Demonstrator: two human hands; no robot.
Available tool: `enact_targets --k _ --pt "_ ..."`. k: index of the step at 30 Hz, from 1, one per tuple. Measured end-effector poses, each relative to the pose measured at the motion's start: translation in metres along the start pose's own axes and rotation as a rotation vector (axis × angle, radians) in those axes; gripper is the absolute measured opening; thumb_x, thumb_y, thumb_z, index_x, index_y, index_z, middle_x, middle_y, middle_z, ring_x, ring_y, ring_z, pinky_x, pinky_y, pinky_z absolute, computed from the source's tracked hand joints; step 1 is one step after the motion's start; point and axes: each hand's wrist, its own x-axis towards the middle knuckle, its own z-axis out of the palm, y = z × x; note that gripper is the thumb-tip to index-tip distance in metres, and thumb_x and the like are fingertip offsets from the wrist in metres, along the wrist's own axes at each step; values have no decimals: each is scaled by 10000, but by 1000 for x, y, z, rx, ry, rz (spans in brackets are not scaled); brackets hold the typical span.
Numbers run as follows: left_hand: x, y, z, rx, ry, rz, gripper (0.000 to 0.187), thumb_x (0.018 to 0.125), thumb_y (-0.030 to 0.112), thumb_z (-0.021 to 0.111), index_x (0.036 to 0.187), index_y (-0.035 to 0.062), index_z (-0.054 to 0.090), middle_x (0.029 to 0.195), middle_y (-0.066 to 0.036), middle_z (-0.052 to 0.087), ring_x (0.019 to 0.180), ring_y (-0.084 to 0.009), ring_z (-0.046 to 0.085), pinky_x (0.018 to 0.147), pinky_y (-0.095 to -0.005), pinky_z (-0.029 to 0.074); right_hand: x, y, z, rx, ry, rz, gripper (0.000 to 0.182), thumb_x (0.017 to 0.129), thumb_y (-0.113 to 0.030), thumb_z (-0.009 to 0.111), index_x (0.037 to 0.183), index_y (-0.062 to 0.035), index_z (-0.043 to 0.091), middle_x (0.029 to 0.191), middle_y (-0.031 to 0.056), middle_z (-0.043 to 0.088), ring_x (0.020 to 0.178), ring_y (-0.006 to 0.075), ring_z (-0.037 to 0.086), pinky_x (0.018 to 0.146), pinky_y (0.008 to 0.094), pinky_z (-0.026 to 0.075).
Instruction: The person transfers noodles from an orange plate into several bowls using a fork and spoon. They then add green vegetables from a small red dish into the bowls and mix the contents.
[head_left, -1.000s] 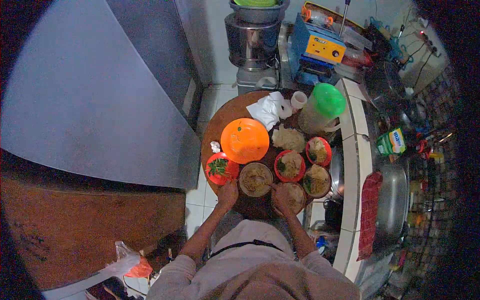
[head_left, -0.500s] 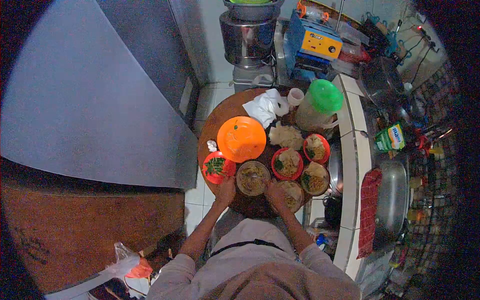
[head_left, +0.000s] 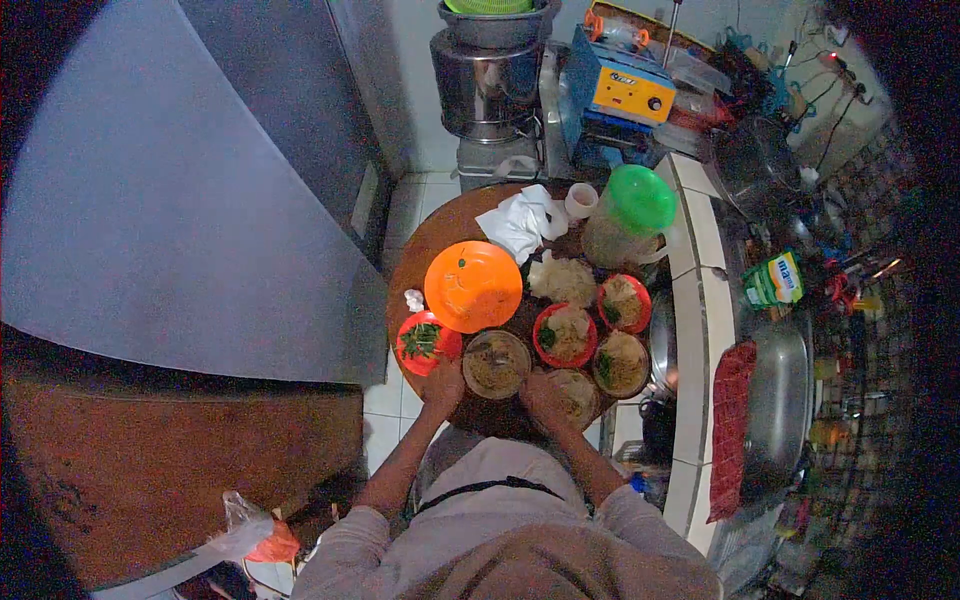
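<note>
A round bowl of noodles (head_left: 497, 363) stands near the front of the round table, between my two hands. My left hand (head_left: 442, 387) is at the bowl's left side and overlaps the lower edge of a red bowl of green leaves (head_left: 422, 343); its fingers are too dim to make out. Against the right rim of the noodle bowl, my right hand (head_left: 541, 392) has its fingers curled in. Just right of that hand sits another bowl with pale food (head_left: 574, 396). An orange plate (head_left: 472, 287) with a few scraps lies behind the noodle bowl.
Several filled bowls, among them a red-rimmed bowl (head_left: 565, 335), crowd the table's right side. Behind them are a clear bag (head_left: 562, 279), a green-lidded jug (head_left: 641, 200), a cup (head_left: 581, 200) and white paper (head_left: 521, 224). A tiled counter edge (head_left: 704, 330) borders the right.
The whole view has shifted slightly left and down. My hands and the bowls keep the same places relative to each other.
</note>
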Motion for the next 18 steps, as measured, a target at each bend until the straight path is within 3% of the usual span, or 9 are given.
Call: enact_targets --k 2,5,9,11,12,14,16,17,18 --pt "-2 6 -8 -13 -3 -4 255 779 176 392 972 43 492 868 -212 513 712 -375 559 584 -480 460 2 -24 -54 95 -111 109 333 746 -144 462 1065 -55 496 728 183 485 664 339 511 579 428 425" --pt "-1 6 -10 -15 20 -15 250 777 175 394 965 46 497 856 -207 515 718 -369 558 591 -473 460 1 -9 -33 322 -234 156 301 735 -132 483 1018 -34 513 733 191 493 683 345 514 569 422 417" --pt "1 1 -1 -7 139 73 244 772 166 400 961 49 501 844 -203 520 732 -358 558 603 -459 461 -7 1 -7 166 -198 154 287 727 -116 494 1001 -37 527 743 193 498 682 346 514 566 418 409" --pt "4 -9 10 -9 230 162 241 767 157 405 960 50 502 838 -202 522 738 -353 558 608 -453 461 -23 10 2 285 288 -54 239 727 -118 500 945 -37 558 746 204 499 701 357 511 609 428 409" --pt "4 -14 15 -9 275 206 240 764 153 407 959 50 502 835 -201 523 741 -351 558 611 -450 462 -18 11 2 286 288 -53 239 727 -118 500 945 -37 558 746 204 499 701 357 511 609 428 409" --pt "5 -21 23 -12 363 294 238 759 145 412 958 50 503 830 -200 525 746 -346 558 616 -444 462 4 14 -4 200 -68 18 208 742 -133 494 904 -24 566 752 212 498 736 369 502 650 435 400" --pt "2 -22 20 -12 406 337 237 757 140 415 957 50 503 827 -200 526 749 -343 558 618 -441 462 15 -22 -67 245 -78 107 195 744 -133 491 881 -12 561 751 215 497 746 369 498 652 435 398" --pt "-3 -18 10 28 319 268 239 742 122 427 954 47 508 832 -200 531 760 -334 558 627 -431 462 17 -35 -90 288 -87 196 185 746 -132 488 858 -1 556 750 218 496 756 370 494 653 436 396" --pt "-5 -15 3 68 231 198 243 727 104 440 950 43 513 838 -200 536 771 -324 558 636 -422 462 18 -24 -64 290 -89 197 185 746 -132 488 858 -1 556 750 218 496 756 370 494 653 436 396"
